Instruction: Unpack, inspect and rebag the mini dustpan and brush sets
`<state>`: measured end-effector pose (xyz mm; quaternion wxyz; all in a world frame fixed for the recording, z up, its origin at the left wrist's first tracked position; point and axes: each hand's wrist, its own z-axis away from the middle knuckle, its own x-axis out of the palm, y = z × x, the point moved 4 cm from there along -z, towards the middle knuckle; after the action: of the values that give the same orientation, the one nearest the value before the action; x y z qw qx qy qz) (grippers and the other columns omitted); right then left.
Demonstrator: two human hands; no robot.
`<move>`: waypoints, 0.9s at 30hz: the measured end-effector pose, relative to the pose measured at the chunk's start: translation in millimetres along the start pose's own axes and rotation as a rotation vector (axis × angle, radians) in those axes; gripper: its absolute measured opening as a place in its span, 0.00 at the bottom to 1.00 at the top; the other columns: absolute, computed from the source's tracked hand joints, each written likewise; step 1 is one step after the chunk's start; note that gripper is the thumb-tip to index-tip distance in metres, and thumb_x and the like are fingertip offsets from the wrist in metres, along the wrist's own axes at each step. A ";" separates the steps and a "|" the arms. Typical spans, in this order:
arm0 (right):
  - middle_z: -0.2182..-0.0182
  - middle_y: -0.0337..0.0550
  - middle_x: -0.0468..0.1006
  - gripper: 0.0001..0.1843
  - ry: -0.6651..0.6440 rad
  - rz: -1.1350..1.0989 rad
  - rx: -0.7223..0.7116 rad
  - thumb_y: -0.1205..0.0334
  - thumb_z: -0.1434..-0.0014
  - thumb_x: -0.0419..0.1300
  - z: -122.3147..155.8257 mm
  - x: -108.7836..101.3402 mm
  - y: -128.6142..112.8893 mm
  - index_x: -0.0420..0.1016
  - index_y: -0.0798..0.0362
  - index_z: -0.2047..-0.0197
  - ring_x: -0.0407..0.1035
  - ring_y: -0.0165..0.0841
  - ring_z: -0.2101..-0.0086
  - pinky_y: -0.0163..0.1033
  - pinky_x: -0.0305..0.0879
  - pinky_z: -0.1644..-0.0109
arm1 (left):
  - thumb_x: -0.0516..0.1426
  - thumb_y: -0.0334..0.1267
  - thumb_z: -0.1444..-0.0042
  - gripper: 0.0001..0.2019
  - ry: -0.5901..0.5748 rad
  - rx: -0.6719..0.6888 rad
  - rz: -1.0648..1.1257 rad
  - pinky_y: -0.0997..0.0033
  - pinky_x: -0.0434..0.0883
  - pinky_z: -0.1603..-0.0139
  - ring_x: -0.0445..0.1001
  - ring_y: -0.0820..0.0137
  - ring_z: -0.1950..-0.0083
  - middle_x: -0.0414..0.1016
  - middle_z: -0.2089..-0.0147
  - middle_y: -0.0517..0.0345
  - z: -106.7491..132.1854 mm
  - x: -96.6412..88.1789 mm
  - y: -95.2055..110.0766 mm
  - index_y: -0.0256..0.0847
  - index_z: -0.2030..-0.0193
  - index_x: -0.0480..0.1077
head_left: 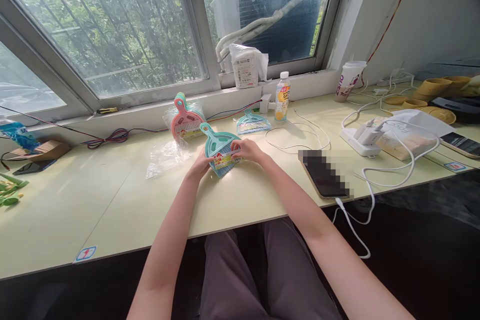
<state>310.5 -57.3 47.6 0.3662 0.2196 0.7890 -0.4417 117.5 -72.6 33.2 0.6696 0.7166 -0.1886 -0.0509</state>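
Observation:
Between my hands a teal mini dustpan and brush set (212, 136) is held tilted just above or on the table; I cannot tell whether it touches. A colourful label (224, 160) lies across its blue-striped bristles. My left hand (202, 164) grips its left edge, and my right hand (245, 151) holds the right side by the label, fingers curled over it. Behind, pink and teal dustpan sets (185, 119) lean upright against the sill in clear plastic. Another teal set (253, 122) lies flat further right. A crumpled clear plastic bag (165, 157) is left of my hands.
On the pale table (150, 215) a phone (324, 175) lies to the right, plugged into a white cable. A power strip (360, 141) with chargers, a drink bottle (282, 96), a lidded cup (348, 81) and a tissue pack (245, 69) stand further back.

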 end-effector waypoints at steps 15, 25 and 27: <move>0.60 0.41 0.81 0.13 0.050 0.164 -0.102 0.61 0.51 0.71 0.8 1.1 -10.1 0.79 0.47 0.60 0.71 0.38 0.57 0.38 0.61 0.55 | 0.68 0.30 0.64 0.33 0.052 -0.017 -0.062 0.64 0.74 0.53 0.76 0.57 0.50 0.75 0.53 0.50 3.1 5.0 1.0 0.41 0.47 0.70; 0.39 0.53 0.66 0.35 0.386 -0.702 0.395 0.50 0.45 0.65 -2.1 16.0 6.3 0.57 0.47 0.38 0.64 0.42 0.42 0.49 0.68 0.45 | 0.70 0.33 0.65 0.31 0.237 0.155 0.021 0.58 0.74 0.47 0.74 0.53 0.45 0.76 0.52 0.50 1.1 -3.5 13.7 0.41 0.51 0.71; 0.48 0.49 0.75 0.25 0.188 -1.061 0.428 0.53 0.42 0.63 -4.4 35.9 -3.6 0.62 0.48 0.44 0.73 0.38 0.51 0.46 0.72 0.49 | 0.71 0.33 0.66 0.30 0.275 0.168 0.029 0.58 0.74 0.47 0.74 0.54 0.45 0.76 0.53 0.50 1.3 -4.8 14.8 0.41 0.52 0.70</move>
<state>283.6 -54.5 23.3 -0.0295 -0.0984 0.7133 -0.6933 109.7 -72.7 46.7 0.6272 0.7677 -0.1092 0.0731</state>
